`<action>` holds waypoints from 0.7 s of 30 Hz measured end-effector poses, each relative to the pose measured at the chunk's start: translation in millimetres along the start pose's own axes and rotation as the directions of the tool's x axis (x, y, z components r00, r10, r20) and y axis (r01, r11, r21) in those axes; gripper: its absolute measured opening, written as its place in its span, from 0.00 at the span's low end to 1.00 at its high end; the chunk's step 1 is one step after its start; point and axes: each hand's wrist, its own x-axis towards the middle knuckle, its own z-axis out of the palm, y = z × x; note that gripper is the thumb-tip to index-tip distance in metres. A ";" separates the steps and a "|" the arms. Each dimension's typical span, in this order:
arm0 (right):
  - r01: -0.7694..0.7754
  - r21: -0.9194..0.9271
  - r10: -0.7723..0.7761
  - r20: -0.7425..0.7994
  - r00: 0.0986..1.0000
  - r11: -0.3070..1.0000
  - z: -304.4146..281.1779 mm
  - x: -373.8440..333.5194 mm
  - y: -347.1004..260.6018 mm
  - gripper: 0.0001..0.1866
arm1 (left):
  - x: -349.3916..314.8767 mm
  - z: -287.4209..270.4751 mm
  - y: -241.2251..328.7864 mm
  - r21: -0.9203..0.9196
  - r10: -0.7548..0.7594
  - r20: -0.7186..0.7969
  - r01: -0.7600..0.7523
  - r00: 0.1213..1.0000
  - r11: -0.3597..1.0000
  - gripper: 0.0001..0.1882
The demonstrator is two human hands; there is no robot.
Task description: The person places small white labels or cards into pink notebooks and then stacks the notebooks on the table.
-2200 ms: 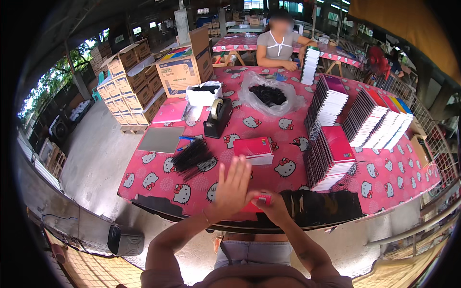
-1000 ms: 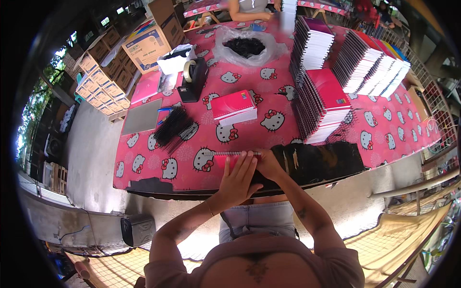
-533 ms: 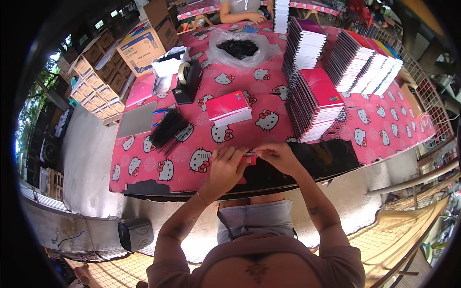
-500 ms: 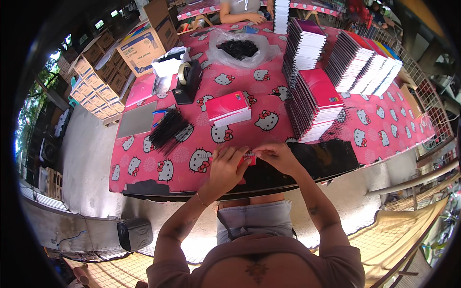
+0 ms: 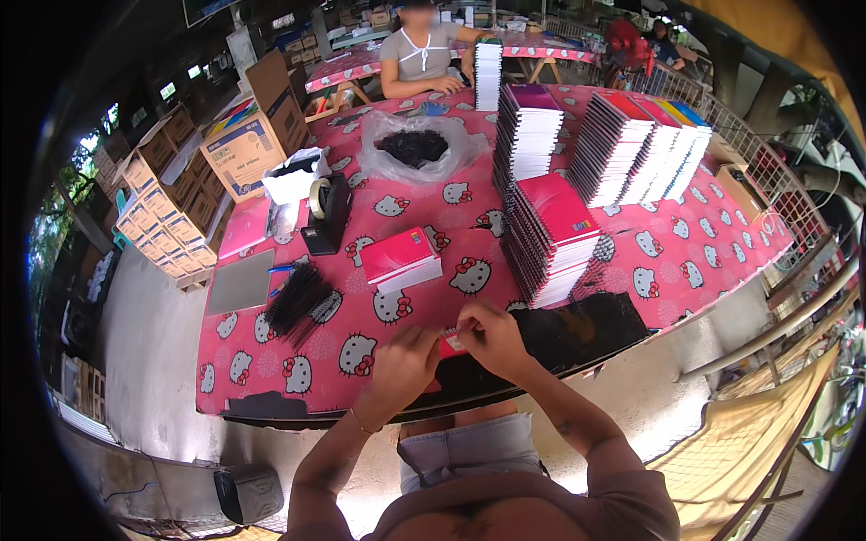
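As left hand [image 5: 404, 363] holds one red notebook [image 5: 451, 345], right hand [image 5: 492, 338] curled, grip unclear, one tape dispenser [image 5: 328, 221] beyond

A person's left hand [image 5: 404, 365] holds a red notebook [image 5: 450, 344] at the near edge of a pink table [image 5: 451, 239], the right hand [image 5: 492, 338] curled at its right end. Black coils [image 5: 298, 302] and a tape dispenser [image 5: 327, 216] sit to the left, notebook stacks [image 5: 552, 248] rise to the right, and a co-worker [image 5: 424, 65] sits at the far side.
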 end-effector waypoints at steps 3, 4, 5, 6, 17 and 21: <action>0.028 0.163 0.000 -0.169 0.986 0.986 -29.3 8.2 -54.1 0.24 | 47.9 -37.9 49.5 -0.479 -0.322 0.065 0.313 0.944 0.820 0.11; 0.069 0.160 -0.043 -0.162 0.986 0.985 -39.1 10.5 -64.3 0.27 | 64.8 -46.1 64.9 -0.507 -0.181 0.011 0.162 0.983 0.847 0.14; 0.101 0.147 -0.077 -0.160 0.984 0.984 -49.3 10.6 -67.5 0.31 | 84.1 -46.3 74.6 -0.536 -0.032 -0.039 0.006 0.999 0.844 0.16; -0.055 0.494 0.147 -0.148 0.978 0.868 -55.2 11.2 -62.1 0.30 | 108.9 -42.3 76.0 -0.255 0.183 -0.204 -0.233 0.962 0.938 0.17; -0.199 -0.205 0.193 -0.045 0.980 0.958 -225.5 114.1 3.4 0.21 | 289.6 59.3 59.6 -0.149 0.347 -0.034 -0.348 0.937 0.925 0.15; -0.019 -0.473 -0.112 -0.247 0.963 0.881 -216.3 99.6 -6.3 0.17 | 286.9 89.4 44.4 -0.210 0.241 -0.057 -0.248 0.969 0.946 0.14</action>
